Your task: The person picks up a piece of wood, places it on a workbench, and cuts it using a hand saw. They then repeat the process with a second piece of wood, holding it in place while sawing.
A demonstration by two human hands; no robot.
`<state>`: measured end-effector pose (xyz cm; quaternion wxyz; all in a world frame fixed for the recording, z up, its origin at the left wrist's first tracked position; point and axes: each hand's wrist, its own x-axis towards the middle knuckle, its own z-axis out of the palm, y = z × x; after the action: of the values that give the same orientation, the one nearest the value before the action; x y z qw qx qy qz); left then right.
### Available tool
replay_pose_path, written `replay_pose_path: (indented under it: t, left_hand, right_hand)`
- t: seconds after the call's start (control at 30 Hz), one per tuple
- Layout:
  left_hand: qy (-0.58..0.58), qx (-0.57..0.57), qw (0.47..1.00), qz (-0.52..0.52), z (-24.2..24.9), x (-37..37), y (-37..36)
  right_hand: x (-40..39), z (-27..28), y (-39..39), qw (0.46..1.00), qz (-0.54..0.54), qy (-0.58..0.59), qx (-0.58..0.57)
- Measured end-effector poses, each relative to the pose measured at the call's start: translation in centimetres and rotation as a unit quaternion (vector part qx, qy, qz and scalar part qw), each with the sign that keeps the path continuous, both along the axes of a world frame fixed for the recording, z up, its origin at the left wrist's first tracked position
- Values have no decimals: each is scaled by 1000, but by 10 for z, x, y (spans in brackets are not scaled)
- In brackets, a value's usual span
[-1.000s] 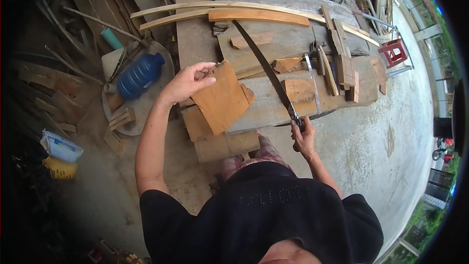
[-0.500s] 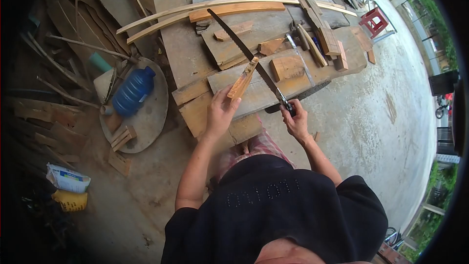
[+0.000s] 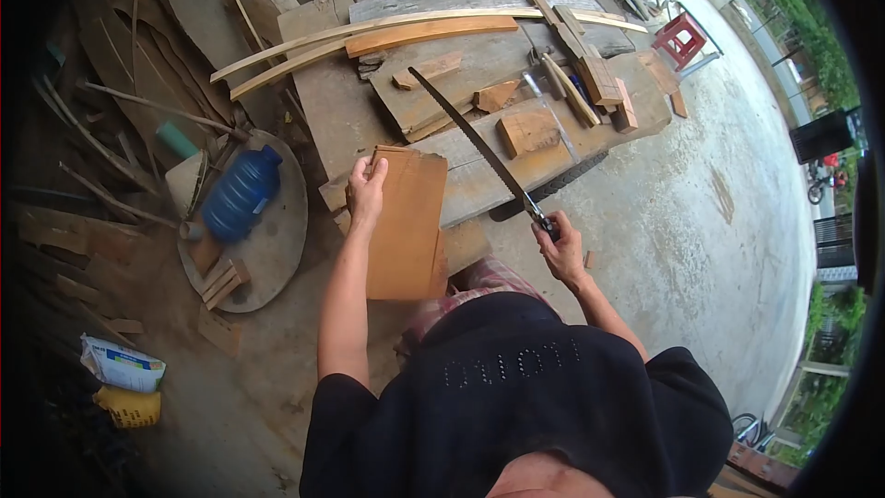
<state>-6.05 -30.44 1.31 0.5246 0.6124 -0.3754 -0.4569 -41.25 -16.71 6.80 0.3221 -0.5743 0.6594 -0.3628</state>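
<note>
My left hand (image 3: 367,192) grips a flat wooden board (image 3: 404,231) by its upper left edge, thumb across the face. The board's broad orange-brown face is turned up toward me, and its lower end reaches near my lap. In my right hand (image 3: 560,251) is a handsaw (image 3: 472,140), fingers wrapped round its black handle. Its long dark toothed blade slants up and left over the workbench planks (image 3: 461,175), apart from the board. A wooden block (image 3: 530,132) and a metal ruler-like strip (image 3: 551,115) lie beyond the blade.
Long wooden strips (image 3: 429,35) lie across the back of the bench. At left, a blue water bottle (image 3: 241,195) rests on a round slab (image 3: 267,290) beside scrap wood. A red stool (image 3: 678,41) stands at the far right. Bags (image 3: 124,364) sit on the floor at lower left.
My left hand has moved left, away from the saw blade. The wood in it, narrow to the view before, now shows a broad face. The saw stays in my right hand, slightly lower.
</note>
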Motion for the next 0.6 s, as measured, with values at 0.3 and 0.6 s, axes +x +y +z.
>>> replay_pose_path:
  t: [0.3,0.6]
  left_hand:
    - [-209,161,961,-78,-63,-8,-48]
    - [-270,149,942,-132,-61,-33,-61]
  right_hand:
    - [-5,5,17,999,2,39,29]
    - [-28,-17,-12,992,77,51,85]
